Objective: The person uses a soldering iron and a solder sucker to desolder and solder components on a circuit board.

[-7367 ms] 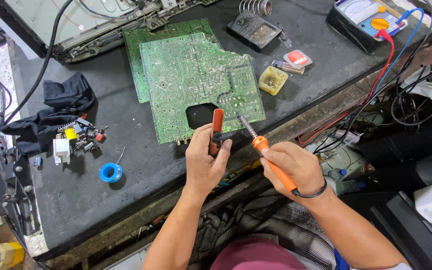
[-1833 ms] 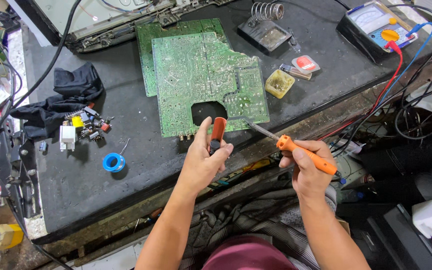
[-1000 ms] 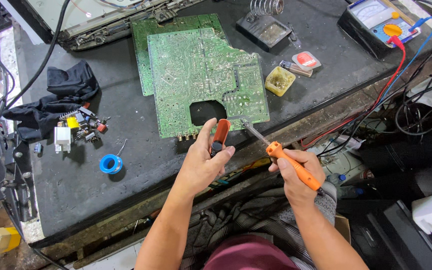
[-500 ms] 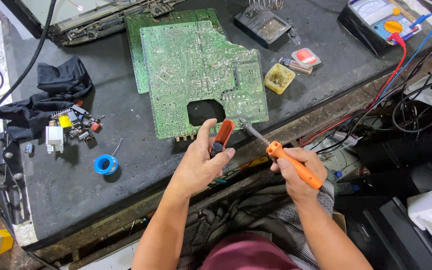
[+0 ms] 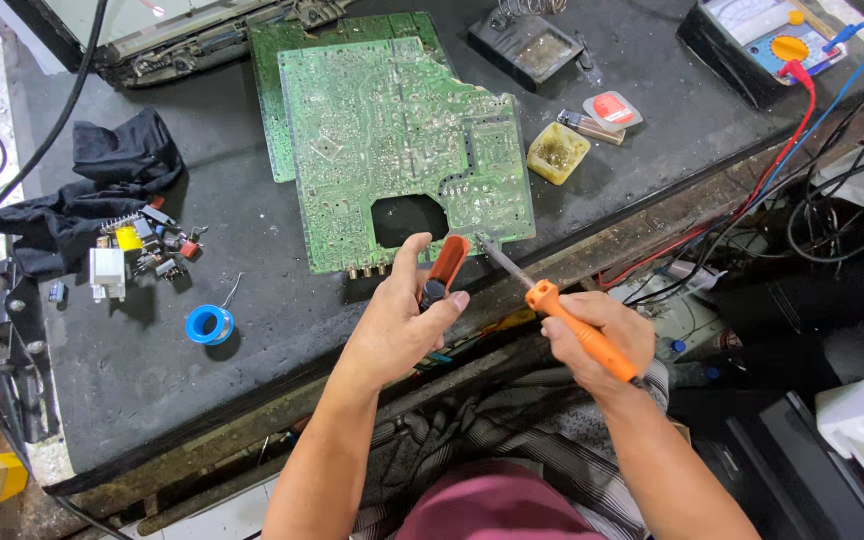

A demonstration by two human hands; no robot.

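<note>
Where half a second ago both tools sat at much the same spot, now shown nearly unchanged: left hand [image 5: 402,325] closed around a red-handled tool [image 5: 442,270], thumb raised toward the near edge of the upper green circuit board [image 5: 402,140]; right hand [image 5: 597,335] wrapped tight on the orange handle of a soldering iron [image 5: 552,305], metal tip laid against that board's near right corner, just beside the red tool. Compared with seven seconds back, iron drawn a little further right and angled lower. Beneath the board, a dark, scuffed workbench top [image 5: 282,330] with a worn front edge; a second green board [image 5: 272,110] tucked under the first on its far left. Left of the board: black cloth [image 5: 102,190], a scatter of small loose parts [image 5: 142,250], a blue solder spool [image 5: 209,324]. Right of the board: a yellowish square tub [image 5: 557,152], a small round red-and-white tin [image 5: 612,108], beyond them a dark stand tray [image 5: 527,45] and a meter [image 5: 767,45] with yellow dial, red and blue leads trailing off the bench edge into tangled cables. Far side of the board: an opened device chassis [image 5: 182,35].
</note>
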